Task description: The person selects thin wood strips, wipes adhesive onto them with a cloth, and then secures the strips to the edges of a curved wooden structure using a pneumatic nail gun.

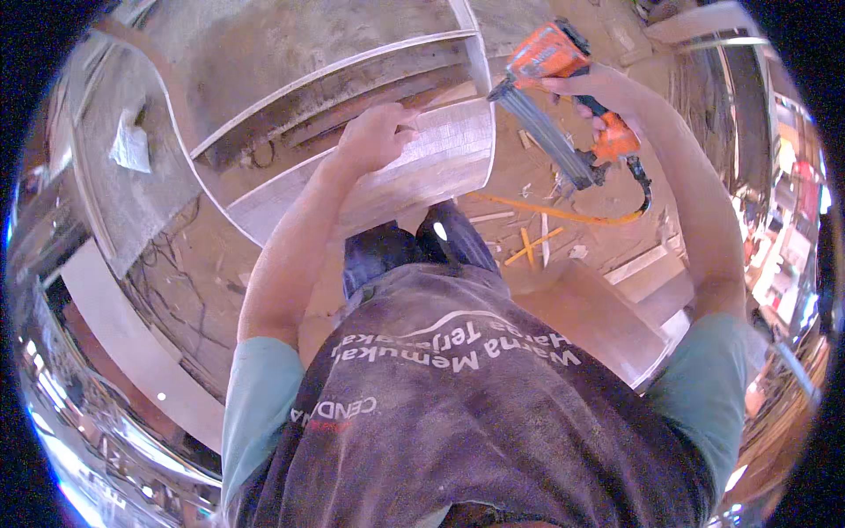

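Note:
In my right hand (609, 90) is an orange and black air nail gun (547, 60), gripped by its handle. Its nose sits by the right end of a pale wooden board (440, 145), and its grey magazine slants down to the right. That board forms the near side of a wooden frame (330, 69) in front of my legs. Over the board's upper edge is my left hand (377, 138), with fingers curled in. Whether it pinches anything small, I cannot make out.
A yellow air hose (572, 214) curves from the gun across a floor littered with wood scraps (532, 246). Flat boards (585, 308) lie to my right. At the left are a long pale panel (141, 343) and a crumpled white piece (132, 143).

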The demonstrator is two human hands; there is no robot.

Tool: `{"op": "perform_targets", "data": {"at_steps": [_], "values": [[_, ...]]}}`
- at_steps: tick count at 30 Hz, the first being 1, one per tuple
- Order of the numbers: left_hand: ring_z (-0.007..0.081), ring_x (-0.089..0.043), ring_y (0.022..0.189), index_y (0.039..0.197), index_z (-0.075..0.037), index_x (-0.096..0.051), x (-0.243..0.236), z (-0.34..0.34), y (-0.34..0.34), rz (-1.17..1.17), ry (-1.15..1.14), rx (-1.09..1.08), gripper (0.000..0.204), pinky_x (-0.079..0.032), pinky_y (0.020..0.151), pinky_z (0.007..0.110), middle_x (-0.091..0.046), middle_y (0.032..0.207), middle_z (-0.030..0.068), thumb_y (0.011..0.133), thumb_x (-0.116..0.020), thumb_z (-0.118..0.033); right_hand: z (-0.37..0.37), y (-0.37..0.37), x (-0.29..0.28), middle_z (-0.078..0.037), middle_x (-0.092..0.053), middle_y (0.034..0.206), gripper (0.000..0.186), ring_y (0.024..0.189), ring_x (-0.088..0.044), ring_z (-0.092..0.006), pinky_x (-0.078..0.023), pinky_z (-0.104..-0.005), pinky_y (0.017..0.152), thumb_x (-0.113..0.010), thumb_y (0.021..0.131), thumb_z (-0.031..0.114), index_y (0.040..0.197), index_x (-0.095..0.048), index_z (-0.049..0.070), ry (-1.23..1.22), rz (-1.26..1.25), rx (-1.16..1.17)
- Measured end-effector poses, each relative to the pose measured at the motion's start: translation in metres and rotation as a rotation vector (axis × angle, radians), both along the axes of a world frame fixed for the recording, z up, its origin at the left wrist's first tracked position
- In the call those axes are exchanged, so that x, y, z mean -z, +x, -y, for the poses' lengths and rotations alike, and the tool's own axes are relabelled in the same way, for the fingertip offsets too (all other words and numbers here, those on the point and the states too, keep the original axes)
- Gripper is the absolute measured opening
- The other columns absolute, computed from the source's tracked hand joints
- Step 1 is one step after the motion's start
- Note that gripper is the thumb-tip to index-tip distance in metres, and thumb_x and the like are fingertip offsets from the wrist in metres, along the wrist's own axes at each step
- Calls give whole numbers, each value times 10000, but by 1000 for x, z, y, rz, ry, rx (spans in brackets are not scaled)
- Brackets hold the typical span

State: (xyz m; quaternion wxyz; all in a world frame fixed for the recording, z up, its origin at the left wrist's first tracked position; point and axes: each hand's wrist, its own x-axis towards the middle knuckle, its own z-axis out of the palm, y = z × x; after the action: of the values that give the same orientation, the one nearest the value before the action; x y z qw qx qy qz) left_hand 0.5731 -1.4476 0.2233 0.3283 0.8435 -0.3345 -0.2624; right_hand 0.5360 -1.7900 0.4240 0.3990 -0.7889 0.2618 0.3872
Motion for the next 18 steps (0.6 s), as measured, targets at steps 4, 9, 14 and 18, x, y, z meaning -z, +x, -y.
{"op": "perform_targets", "data": {"at_steps": [4, 9, 14, 18], "values": [[367, -655, 1114, 1160, -116, -731, -16, 4, -6, -21, 19, -41, 308, -518, 941, 482, -708, 1147, 146, 907, -690, -288, -17, 57, 10, 57, -456, 574, 422, 417, -400, -43, -324, -227, 425, -763, 886, 507, 967, -661, 105, 24, -122, -172], [350, -658, 1132, 1176, -116, -728, -12, 1, -8, -41, 48, -46, 326, -527, 954, 462, -716, 1181, 127, 912, -691, -303, -29, 103, 28, 55, -464, 573, 442, 416, -403, -41, -311, -235, 400, -770, 870, 497, 951, -661, 77, -26, -195, -396], [350, -661, 1143, 1134, -99, -746, -11, -2, -11, -19, -19, -40, 301, -530, 972, 433, -721, 1187, 136, 912, -691, -295, -33, 125, 29, 60, -446, 577, 419, 423, -391, -28, -303, -218, 385, -768, 870, 464, 949, -660, 67, -6, -310, -503], [351, -659, 1145, 1116, -97, -755, -13, 0, -10, -44, -21, -30, 291, -527, 974, 442, -718, 1192, 140, 911, -690, -292, -36, 121, 33, 57, -460, 619, 414, 447, -391, -19, -323, -204, 381, -772, 866, 449, 962, -664, 61, -8, -234, -519]]}}
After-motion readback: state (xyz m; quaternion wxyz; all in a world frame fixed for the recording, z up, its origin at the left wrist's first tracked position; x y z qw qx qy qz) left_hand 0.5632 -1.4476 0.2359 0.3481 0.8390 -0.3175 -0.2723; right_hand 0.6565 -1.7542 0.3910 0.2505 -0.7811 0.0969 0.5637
